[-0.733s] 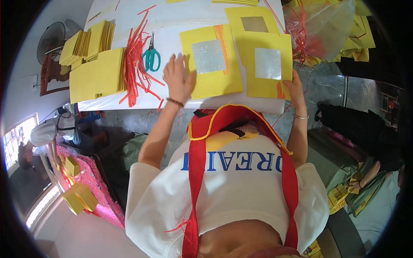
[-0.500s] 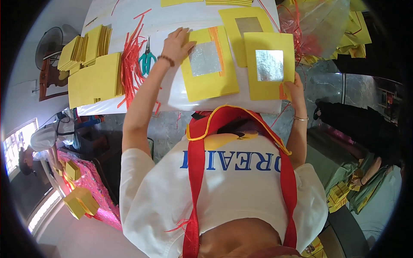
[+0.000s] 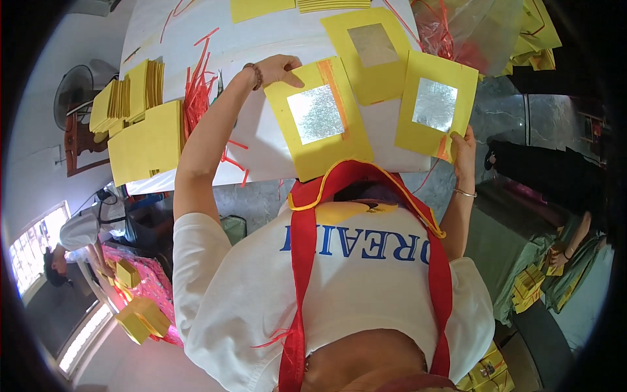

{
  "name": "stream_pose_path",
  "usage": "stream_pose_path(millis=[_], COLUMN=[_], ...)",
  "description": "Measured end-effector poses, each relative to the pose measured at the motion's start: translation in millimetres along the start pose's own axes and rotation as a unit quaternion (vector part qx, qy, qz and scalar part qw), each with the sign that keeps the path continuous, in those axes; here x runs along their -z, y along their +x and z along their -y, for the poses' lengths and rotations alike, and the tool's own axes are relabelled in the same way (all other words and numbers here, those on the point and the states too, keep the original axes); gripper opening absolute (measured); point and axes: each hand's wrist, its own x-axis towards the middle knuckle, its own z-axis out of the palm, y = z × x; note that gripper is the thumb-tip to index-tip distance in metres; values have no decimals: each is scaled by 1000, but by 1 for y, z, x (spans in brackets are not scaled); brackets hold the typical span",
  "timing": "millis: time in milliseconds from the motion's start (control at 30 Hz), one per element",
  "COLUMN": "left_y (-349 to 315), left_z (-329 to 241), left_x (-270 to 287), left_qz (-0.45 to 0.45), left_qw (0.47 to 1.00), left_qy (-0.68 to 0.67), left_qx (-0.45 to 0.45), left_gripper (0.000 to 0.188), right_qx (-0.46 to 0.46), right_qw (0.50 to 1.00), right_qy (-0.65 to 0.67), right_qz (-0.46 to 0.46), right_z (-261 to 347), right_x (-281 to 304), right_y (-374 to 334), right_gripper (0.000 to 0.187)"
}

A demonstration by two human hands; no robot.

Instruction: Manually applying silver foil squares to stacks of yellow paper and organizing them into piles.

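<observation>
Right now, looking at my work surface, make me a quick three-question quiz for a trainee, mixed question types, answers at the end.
1. Multiple choice: What is the right hand holding? A) a plastic bag; B) a yellow piece; C) a fan.
2. True or false: The left hand is holding a pair of scissors.
3. Fill in left or right: The bunch of red strips lies just to the ____ of the nearest yellow stacks.

Key:
1. B.
2. False; its thumb is at the far left corner of another yellow piece.
3. Right.
</observation>
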Motion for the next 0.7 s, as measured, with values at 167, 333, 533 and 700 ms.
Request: stream_pose_path(millis=[167,333,533,700], left_y=[-13,-25,-23,-30], left_z=[7,-2,15,8], left_x=[-12,-16,-15,-13], left_qz=[-49,-63,-45,-6], left_qw=[996,995,991,988], left_qy=[-59,-50,-89,-150], left_qx=[-53,-56,-83,-45], left_gripper=[42,41,46,69], right_qx=[-19,-25,-13,13], right_qw=[999,999,997,988], right_qy=[26,5,-42,-46], right_qz=[24,34,63,144], right_z=[10,18,49,66], right_x=[-10,-16,-38,-72], right_y=[1,4,14,48], right_gripper=[35,36,39,42])
